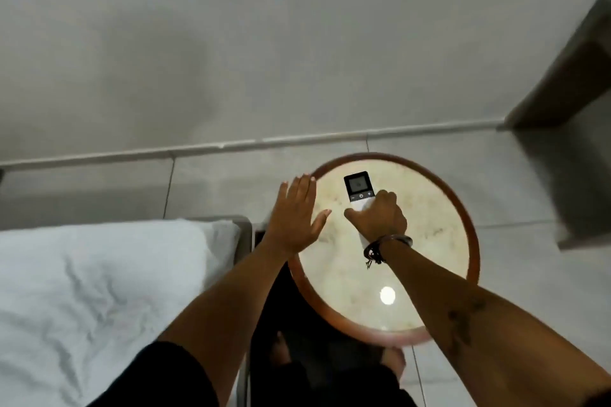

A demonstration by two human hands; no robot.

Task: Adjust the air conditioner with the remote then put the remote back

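Observation:
A white remote (pixel 358 190) with a dark screen at its far end lies on a round side table (pixel 439 241) with a pale marble-like top and a wooden rim. My right hand (pixel 380 216) is closed over the remote's lower half, fingers curled around its body. My left hand (pixel 297 211) is flat and open, fingers spread, hovering over the table's left rim and holding nothing. The air conditioner is not in view.
A bed with a white sheet (pixel 99 291) fills the lower left, touching the table's side. A grey wall and white skirting (pixel 264 142) run behind. A dark piece of furniture (pixel 568 82) stands at the right. My feet (pixel 393 360) show below the table.

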